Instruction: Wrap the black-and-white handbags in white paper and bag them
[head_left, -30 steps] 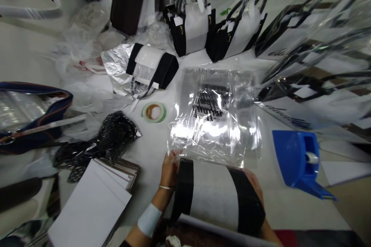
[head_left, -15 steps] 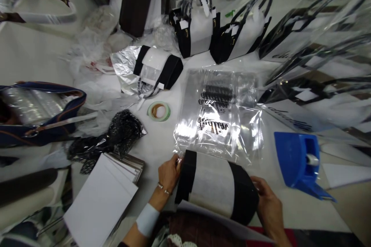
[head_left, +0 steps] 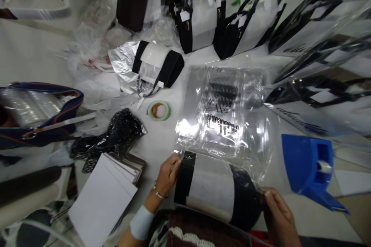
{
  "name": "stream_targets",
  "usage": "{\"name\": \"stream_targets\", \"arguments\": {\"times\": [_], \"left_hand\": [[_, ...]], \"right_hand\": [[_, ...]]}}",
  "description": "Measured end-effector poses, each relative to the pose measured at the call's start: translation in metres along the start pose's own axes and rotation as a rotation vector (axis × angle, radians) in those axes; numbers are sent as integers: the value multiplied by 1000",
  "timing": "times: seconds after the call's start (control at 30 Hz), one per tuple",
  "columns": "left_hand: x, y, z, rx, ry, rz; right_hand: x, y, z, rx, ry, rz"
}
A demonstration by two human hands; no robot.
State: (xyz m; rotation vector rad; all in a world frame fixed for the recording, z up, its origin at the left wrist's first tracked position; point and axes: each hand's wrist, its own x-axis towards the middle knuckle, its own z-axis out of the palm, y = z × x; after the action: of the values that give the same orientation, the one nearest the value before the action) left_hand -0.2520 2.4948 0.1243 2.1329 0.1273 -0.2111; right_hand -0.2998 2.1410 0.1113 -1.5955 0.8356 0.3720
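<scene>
A black handbag (head_left: 213, 187) with a white wrap round its middle lies on its side at the table's near edge. The mouth of a clear printed plastic bag (head_left: 220, 123) overlaps the handbag's far edge. My left hand (head_left: 167, 175) is closed on the plastic bag's left corner, beside the handbag's left end. At the other end, my right hand (head_left: 279, 210) pinches the plastic bag's right edge, its fingers close to the handbag. The part of the handbag nearest my body is partly hidden.
A green tape roll (head_left: 159, 110), black crumpled plastic (head_left: 123, 131) and stacked white boards (head_left: 101, 200) lie left. Another wrapped handbag (head_left: 158, 63) lies beyond. Wrapped handbags (head_left: 203, 27) stand at the back, with bagged ones (head_left: 307, 96) at right. A blue tape dispenser (head_left: 307, 166) sits right.
My right hand has shifted right and taken hold of the plastic bag's edge. The plastic's mouth has come nearer, over the handbag's far edge. The left hand still grips its corner.
</scene>
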Motion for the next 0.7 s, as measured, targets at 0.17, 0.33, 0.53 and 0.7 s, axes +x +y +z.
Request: {"name": "stream_targets", "arguments": {"times": [0.17, 0.33, 0.53, 0.7], "left_hand": [[8, 10, -21, -100, -88, -23], [12, 11, -41, -438, -411, -290], [18, 26, -65, -363, -721, -338], [11, 39, -42, -128, -467, -315]], "right_hand": [[3, -22, -18, 88, -480, 114], [8, -33, -36, 32, -845, 166], [5, -39, -25, -109, -694, 129], [14, -42, 0, -160, -420, 57]]}}
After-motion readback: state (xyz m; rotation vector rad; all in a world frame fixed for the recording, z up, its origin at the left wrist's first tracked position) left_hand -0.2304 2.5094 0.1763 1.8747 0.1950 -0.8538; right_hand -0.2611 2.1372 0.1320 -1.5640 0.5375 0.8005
